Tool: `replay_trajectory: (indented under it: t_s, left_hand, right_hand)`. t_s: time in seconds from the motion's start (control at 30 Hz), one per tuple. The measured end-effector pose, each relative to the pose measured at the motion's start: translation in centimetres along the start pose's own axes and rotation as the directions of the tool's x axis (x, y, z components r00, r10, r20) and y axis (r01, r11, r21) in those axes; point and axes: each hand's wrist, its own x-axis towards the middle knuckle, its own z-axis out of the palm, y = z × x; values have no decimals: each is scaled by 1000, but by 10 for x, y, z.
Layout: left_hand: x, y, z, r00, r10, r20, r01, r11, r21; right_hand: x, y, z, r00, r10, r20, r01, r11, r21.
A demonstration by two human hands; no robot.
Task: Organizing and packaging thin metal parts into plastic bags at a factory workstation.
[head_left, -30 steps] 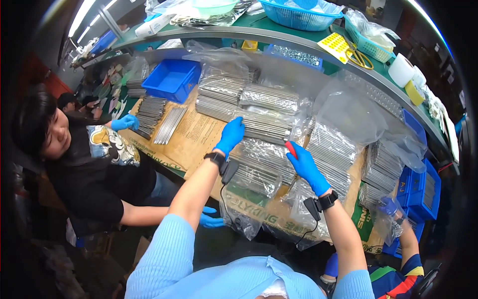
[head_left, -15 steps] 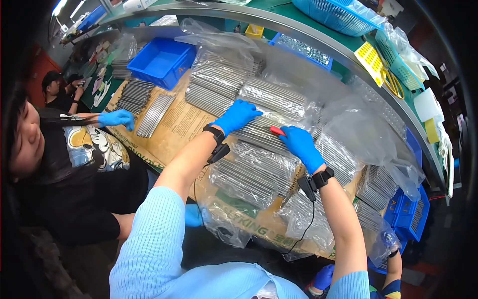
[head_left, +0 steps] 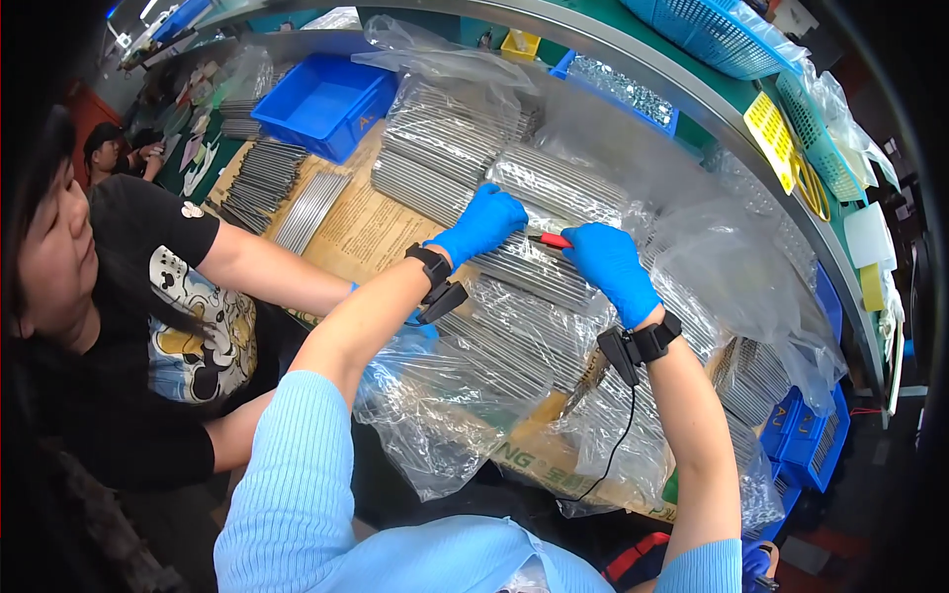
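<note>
Moved: since half a second ago the co-worker's bare arm (head_left: pixel 282 269) has swung across behind my left forearm (head_left: pixel 341 321), and the clear plastic bag (head_left: pixel 425 450) at the near edge spreads farther left.
Table front: the bag hangs over the edge, perhaps just slack film pushed aside; the co-worker's blue glove (head_left: pixel 423 333) shows partly past my forearm, its grip hidden.
Nearer bundle: film-wrapped metal rods (head_left: pixel 494 346) lie flat, the wrap probably keeping them together.
Right hand: my gloved right hand (head_left: pixel 605 259) is closed around a red-handled tool (head_left: pixel 552 240), its dark tip aimed left; that tip shows more plainly than earlier.
Left hand: my gloved left hand (head_left: pixel 484 225) has bent fingers near the tip, seemingly steadying the spot; whether they pinch film I cannot tell.
Under my hands: a metal rod bundle (head_left: pixel 539 277) lies crosswise, within reach of both.
Left beyond: loose silver rods (head_left: pixel 309 211) rest on brown paper (head_left: pixel 374 210), likely to guard the tabletop.
Far side: more wrapped bundles (head_left: pixel 559 183), then a blue tub (head_left: pixel 321 107).
</note>
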Motion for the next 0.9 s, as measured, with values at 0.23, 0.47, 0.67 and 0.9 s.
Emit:
replay_trajectory:
  t_s: [0.23,0.47,0.67,0.9]
  left_hand:
    - [5,3,0,1000,-6,-10,6,1000,2]
    - [11,-2,-2,1000,4,-20,-4,1000,-16]
    - [14,1,-4,999,26,-21,-27,999,-37]
    - [34,-31,-73,909,156,387,46,885,-463]
  right_hand:
    - [4,-1,8,1000,-3,-24,0,995,-103]
    - [8,-8,4,1000,16,-5,-16,997,-78]
    - [-7,6,10,998,66,20,-65,995,-71]
    - [-18,2,-24,989,136,-61,-124,978,165]
